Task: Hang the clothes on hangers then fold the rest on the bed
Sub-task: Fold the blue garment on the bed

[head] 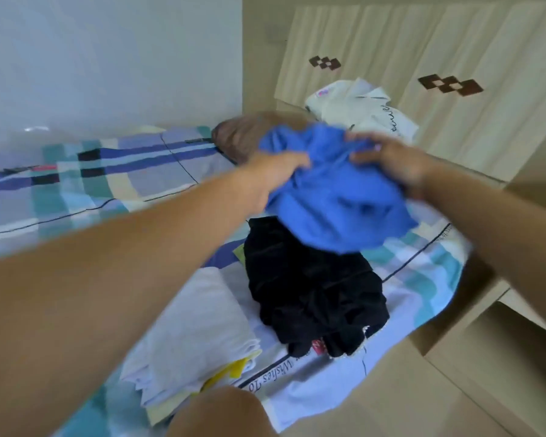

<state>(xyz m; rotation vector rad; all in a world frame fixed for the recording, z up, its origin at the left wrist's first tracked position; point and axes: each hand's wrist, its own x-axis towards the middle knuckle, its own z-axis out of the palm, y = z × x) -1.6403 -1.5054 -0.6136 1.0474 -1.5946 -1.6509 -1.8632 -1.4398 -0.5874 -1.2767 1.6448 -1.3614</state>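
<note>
Left hand [278,171] and right hand [388,159] grip blue shirt [334,203], fingers curled into its bunched top; motion blur. Shirt hangs over far end of black pile [309,291] on bed [108,171]. Folded white stack [196,335] just left of pile. White shirt [360,111] beyond pile, well apart.

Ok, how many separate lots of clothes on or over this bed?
4: a blue garment in the left hand and right hand, a black heap beneath it, a pale folded stack near-left, a white garment by the wooden panel. Heaps may hide more.
</note>
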